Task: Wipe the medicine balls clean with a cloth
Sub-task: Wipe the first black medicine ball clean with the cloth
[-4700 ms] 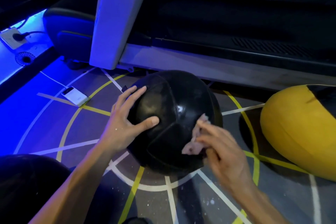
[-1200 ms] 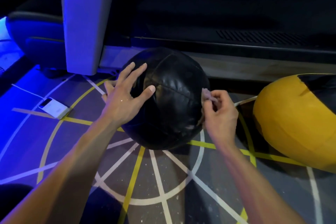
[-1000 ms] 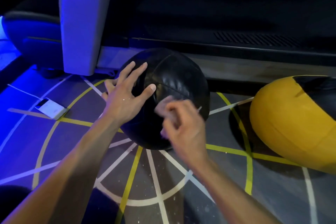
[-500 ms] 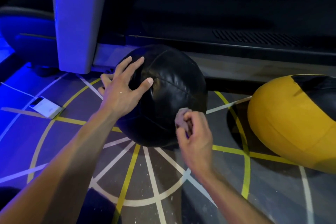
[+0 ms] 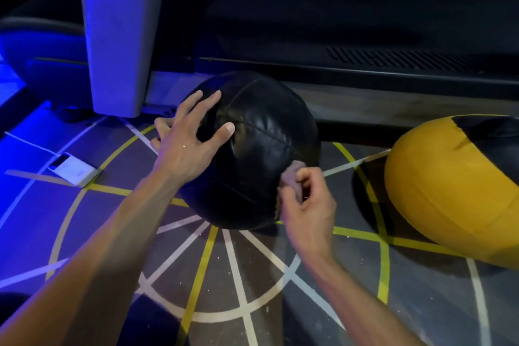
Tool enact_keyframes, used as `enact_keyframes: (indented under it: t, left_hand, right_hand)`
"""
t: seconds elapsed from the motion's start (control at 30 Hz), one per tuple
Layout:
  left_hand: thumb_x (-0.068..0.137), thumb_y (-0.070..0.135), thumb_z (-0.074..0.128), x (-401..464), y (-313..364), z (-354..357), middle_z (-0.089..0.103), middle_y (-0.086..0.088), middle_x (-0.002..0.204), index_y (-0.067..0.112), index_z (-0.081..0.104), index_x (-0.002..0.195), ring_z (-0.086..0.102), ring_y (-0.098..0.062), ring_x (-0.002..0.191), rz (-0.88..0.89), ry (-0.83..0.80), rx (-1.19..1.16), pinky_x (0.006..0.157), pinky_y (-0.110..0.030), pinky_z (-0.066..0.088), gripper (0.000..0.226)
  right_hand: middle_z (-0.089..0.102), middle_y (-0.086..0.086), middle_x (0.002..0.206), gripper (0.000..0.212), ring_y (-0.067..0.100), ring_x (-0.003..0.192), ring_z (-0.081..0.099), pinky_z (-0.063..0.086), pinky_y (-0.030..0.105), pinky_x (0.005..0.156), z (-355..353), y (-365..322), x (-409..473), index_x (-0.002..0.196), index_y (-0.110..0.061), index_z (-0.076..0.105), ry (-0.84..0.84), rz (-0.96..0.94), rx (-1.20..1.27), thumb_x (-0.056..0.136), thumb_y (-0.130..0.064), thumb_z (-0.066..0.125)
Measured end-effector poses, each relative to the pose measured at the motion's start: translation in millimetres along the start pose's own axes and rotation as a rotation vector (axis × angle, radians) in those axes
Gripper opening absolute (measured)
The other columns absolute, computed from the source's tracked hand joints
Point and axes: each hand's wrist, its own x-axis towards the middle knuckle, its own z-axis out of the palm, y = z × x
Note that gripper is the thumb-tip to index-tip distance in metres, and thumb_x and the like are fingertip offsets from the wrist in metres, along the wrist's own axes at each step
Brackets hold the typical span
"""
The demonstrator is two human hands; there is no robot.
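Head view: on a line-marked gym floor (image 5: 252, 275), the left hand (image 5: 185, 146) rests spread-fingered on a black medicine ball (image 5: 261, 149) while the right hand (image 5: 306, 202) pinches a small cloth (image 5: 292, 174) against its lower right side. The work appears midway; a yellow ball (image 5: 449, 188) nearby seems still untouched. A treadmill (image 5: 365, 70) crowds close behind; open floor lies nearer the camera.

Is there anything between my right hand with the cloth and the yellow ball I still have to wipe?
Nothing visible. The right hand holds the cloth against the black ball, and only bare marked floor lies between it and the yellow ball.
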Motion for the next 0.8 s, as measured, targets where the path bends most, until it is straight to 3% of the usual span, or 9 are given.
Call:
enact_keyframes:
  t: [0.1, 0.2, 0.33, 0.43, 0.5, 0.57, 0.7, 0.8]
  left_hand:
    - [0.079, 0.084, 0.046, -1.1, 2.8, 3.2, 0.021, 0.034, 0.159, 0.07, 0.031, 0.142, 0.027, -0.025, 0.129, 0.009, 0.013, 0.009, 0.114, -0.057, 0.03, 0.067]
    - [0.079, 0.083, 0.047, -0.8, 5.1, 5.0, 0.022, 0.033, 0.159, 0.069, 0.033, 0.143, 0.027, -0.025, 0.131, 0.016, 0.013, 0.009, 0.114, -0.056, 0.031, 0.067]
    - [0.077, 0.087, 0.046, -1.5, 2.3, 3.7, 0.022, 0.035, 0.158, 0.071, 0.032, 0.141, 0.026, -0.024, 0.13, 0.025, 0.005, -0.013, 0.115, -0.056, 0.029, 0.068]
    - [0.078, 0.085, 0.048, -2.0, 4.7, 5.5, 0.022, 0.035, 0.158, 0.07, 0.033, 0.142, 0.026, -0.024, 0.129, 0.025, 0.011, -0.017, 0.114, -0.054, 0.03, 0.068]
    - [0.079, 0.083, 0.05, -2.6, 5.8, 6.7, 0.023, 0.035, 0.157, 0.068, 0.034, 0.143, 0.026, -0.023, 0.129, 0.025, 0.015, -0.023, 0.114, -0.054, 0.03, 0.068]
    - [0.079, 0.082, 0.051, -2.6, 6.3, 6.1, 0.023, 0.035, 0.157, 0.067, 0.035, 0.143, 0.026, -0.022, 0.127, 0.019, 0.018, -0.023, 0.114, -0.054, 0.03, 0.068]
    - [0.077, 0.083, 0.05, -5.1, -2.1, -1.8, 0.023, 0.035, 0.158, 0.068, 0.035, 0.143, 0.027, -0.023, 0.133, 0.008, 0.0, -0.041, 0.113, -0.048, 0.029, 0.07]
    - [0.079, 0.082, 0.051, -14.8, -18.1, -13.9, 0.021, 0.037, 0.158, 0.071, 0.033, 0.142, 0.023, -0.024, 0.144, -0.013, -0.028, -0.065, 0.118, -0.052, 0.019, 0.066]
  right_hand:
    - [0.068, -0.007, 0.104, 0.01, 0.009, 0.092, 0.065, 0.055, 0.031, 0.08, 13.0, -28.1, -7.6, 0.1, -0.017, 0.068, -0.187, -0.364, -0.1, 0.093, -0.009, 0.066]
    - [0.063, 0.002, 0.105, 0.018, 0.017, 0.089, 0.059, 0.049, 0.03, 0.079, 26.5, -31.5, -2.7, 0.104, -0.014, 0.069, -0.253, -0.668, -0.415, 0.09, -0.012, 0.057]
    - [0.062, -0.007, 0.112, 0.019, 0.01, 0.094, 0.059, 0.045, 0.02, 0.083, 1.6, 11.8, -17.3, 0.106, -0.018, 0.066, -0.252, -0.578, -0.429, 0.088, -0.014, 0.068]
    - [0.066, -0.013, 0.099, 0.024, 0.014, 0.089, 0.064, 0.052, 0.028, 0.076, -14.9, 27.9, -27.6, 0.088, -0.021, 0.064, -0.194, -0.259, -0.175, 0.084, 0.001, 0.071]
    - [0.067, -0.013, 0.094, 0.029, 0.008, 0.089, 0.066, 0.049, 0.015, 0.074, -9.8, 10.7, -26.1, 0.086, -0.021, 0.066, -0.113, -0.186, -0.075, 0.081, 0.008, 0.072]
    - [0.069, -0.012, 0.101, 0.023, 0.002, 0.093, 0.066, 0.048, 0.012, 0.08, 6.0, -15.1, -21.2, 0.095, -0.018, 0.072, -0.115, -0.271, -0.056, 0.085, 0.003, 0.073]
    - [0.065, -0.005, 0.111, 0.019, 0.012, 0.097, 0.062, 0.054, 0.036, 0.085, 34.4, -27.9, -21.0, 0.11, -0.02, 0.069, -0.257, -0.618, -0.354, 0.092, -0.013, 0.066]
    - [0.059, -0.019, 0.111, 0.023, 0.006, 0.096, 0.062, 0.056, 0.037, 0.079, 25.0, -3.0, -31.2, 0.111, -0.026, 0.066, -0.27, -0.543, -0.301, 0.091, -0.016, 0.069]
